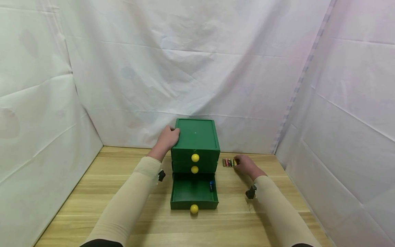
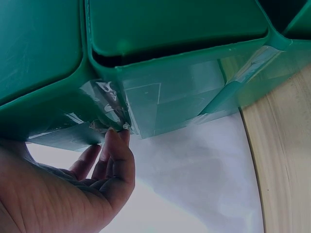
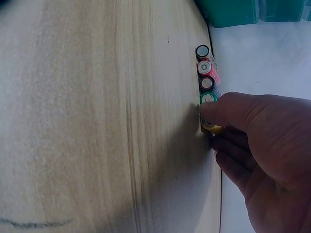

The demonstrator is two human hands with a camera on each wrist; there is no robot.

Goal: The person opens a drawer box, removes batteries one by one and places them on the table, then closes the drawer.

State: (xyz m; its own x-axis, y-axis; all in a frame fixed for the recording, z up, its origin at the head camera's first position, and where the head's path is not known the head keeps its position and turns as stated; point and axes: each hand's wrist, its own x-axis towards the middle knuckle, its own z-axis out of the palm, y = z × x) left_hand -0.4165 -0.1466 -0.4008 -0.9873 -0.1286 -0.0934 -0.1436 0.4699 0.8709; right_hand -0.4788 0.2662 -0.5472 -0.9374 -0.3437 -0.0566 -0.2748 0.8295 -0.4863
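A green drawer cabinet (image 1: pixel 197 135) with round yellow knobs stands on the table, its bottom drawer (image 1: pixel 185 192) pulled out. One dark blue battery (image 1: pixel 211 186) lies along that drawer's right side. My left hand (image 1: pixel 169 136) rests against the cabinet's left side near the top; in the left wrist view its bent fingertips (image 2: pixel 116 138) touch the taped side wall. Right of the cabinet, several batteries (image 1: pixel 228 162) lie side by side in a row. At the row's right end my right hand (image 1: pixel 246 164) pinches a yellow battery (image 3: pixel 216 129), partly hidden by the thumb.
The upper two drawers, with yellow knobs (image 1: pixel 195 157), are closed. Clear tape (image 2: pixel 109 99) runs over the cabinet's side. A white cloth (image 1: pixel 197 75) hangs behind the wooden table (image 1: pixel 148 223) and along both sides.
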